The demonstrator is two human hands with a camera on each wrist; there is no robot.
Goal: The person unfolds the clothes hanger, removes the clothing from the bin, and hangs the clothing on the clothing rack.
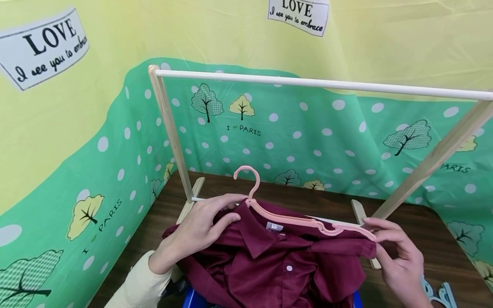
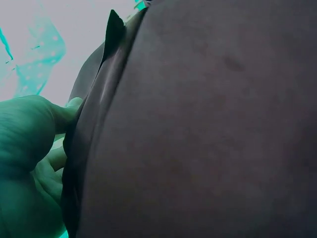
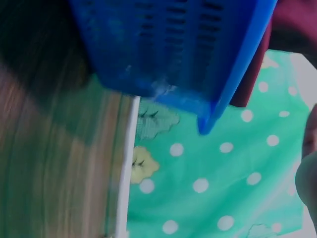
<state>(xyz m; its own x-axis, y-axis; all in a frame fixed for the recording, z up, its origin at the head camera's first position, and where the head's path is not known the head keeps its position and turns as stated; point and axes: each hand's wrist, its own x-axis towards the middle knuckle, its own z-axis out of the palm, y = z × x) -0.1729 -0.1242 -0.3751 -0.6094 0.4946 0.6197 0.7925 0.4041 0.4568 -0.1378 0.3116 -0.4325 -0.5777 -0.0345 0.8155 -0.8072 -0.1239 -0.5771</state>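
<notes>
I have my left grip [image 1: 200,226] around the shoulder and collar side of a dark red shirt [image 1: 269,278], thumb in front. My right grip [image 1: 402,259] pinches the end of a pink hanger [image 1: 286,220] where it meets the shirt's other shoulder. The hanger lies along the neckline, its hook standing up above the collar [image 1: 256,235]; a pale label [image 1: 274,226] shows inside the neck. The shirt droops in front of me over a blue basket [image 3: 119,54]. Just beyond it a wooden rack [image 1: 308,82] with a white top bar stands on the dark brown tabletop [image 1: 435,244]. Near my right grip are light blue plastic pieces [image 1: 444,295]. Behind hangs a green and yellow printed cloth [image 1: 327,115].
</notes>
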